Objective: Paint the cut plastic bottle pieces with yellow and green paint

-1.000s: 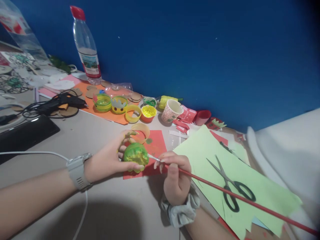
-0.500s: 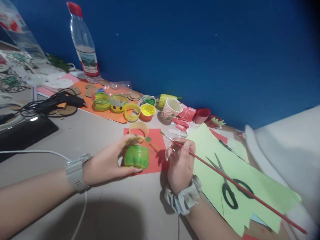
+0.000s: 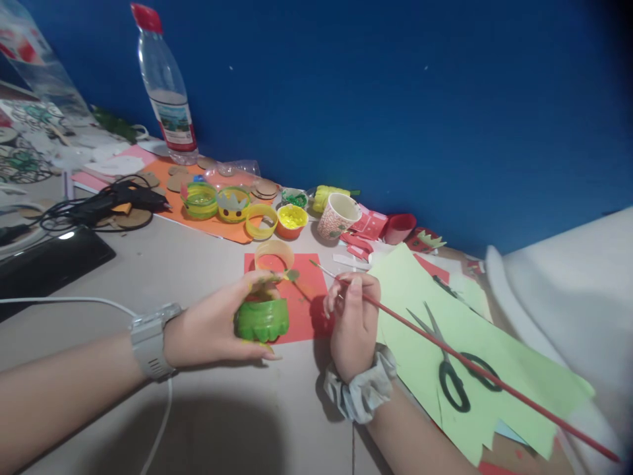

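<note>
My left hand (image 3: pixel 217 323) grips a green-painted plastic bottle bottom (image 3: pixel 262 320), thumb below and fingers above, with its lobed base tilted toward me. Paint stains show on those fingers. Between the fingers of my right hand (image 3: pixel 353 320) is a long red-handled paintbrush (image 3: pixel 445 349); its green tip points left, apart from the bottle bottom. Under and behind the left hand lies red paper (image 3: pixel 309 310), with a pale yellow plastic ring (image 3: pixel 273 256) on its far edge. Farther back stand a small cup of yellow paint (image 3: pixel 293 219) and a cup of green paint (image 3: pixel 295 198).
Black-handled scissors (image 3: pixel 455 382) rest on light green paper (image 3: pixel 420 297) at right. Behind are a patterned paper cup (image 3: pixel 339 218), painted bottle bottoms (image 3: pixel 233 206) and a tall bottle (image 3: pixel 171 99). A glue gun (image 3: pixel 138 196) and a black phone (image 3: pixel 59 264) lie left.
The green bottle bottom has turned in my left hand, so its lobed edge now faces down and toward me, and shifted slightly left. The brush tip has moved a little left.
</note>
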`<state>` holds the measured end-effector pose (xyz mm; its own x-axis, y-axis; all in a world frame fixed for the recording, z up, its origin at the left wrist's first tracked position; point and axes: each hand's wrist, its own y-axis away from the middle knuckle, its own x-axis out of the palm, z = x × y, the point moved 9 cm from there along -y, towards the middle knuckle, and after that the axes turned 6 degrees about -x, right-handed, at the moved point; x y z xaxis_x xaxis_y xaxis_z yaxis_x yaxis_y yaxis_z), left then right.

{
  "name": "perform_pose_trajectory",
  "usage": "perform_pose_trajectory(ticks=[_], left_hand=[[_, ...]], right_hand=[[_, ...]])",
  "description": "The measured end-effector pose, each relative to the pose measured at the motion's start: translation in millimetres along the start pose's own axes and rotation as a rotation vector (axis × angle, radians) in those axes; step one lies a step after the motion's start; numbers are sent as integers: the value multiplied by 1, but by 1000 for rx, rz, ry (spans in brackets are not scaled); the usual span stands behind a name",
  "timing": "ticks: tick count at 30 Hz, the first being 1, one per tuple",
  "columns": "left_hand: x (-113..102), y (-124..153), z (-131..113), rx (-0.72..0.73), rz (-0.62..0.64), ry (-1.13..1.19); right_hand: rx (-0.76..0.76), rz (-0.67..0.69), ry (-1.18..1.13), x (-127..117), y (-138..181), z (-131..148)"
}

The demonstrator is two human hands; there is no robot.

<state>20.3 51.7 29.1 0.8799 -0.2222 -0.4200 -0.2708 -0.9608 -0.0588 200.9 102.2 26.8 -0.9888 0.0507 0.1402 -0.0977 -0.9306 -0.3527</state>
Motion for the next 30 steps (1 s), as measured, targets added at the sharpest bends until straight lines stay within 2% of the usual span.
perform_pose_trajectory(ticks=[5, 12, 17, 19, 23, 27, 30], left_hand=[[1, -1, 1, -7, 12, -32], [-2, 1, 3, -18, -17, -84], [3, 2, -17, 173, 6, -233], [7, 0, -23, 225, 46, -304], [11, -2, -25, 210, 80, -362], [8, 4, -30, 239, 58, -287], [4, 9, -36, 304, 25, -229]], right_hand=[[7, 34, -16, 4, 0, -1], [225, -60, -37, -8, -11, -27], [202, -52, -108, -7, -16, -31], [188, -48, -156, -5, -15, -29], [164, -20, -204, 4, -10, -14], [182, 83, -227, 16, -1, 0], [166, 94, -200, 15, -3, 14]])
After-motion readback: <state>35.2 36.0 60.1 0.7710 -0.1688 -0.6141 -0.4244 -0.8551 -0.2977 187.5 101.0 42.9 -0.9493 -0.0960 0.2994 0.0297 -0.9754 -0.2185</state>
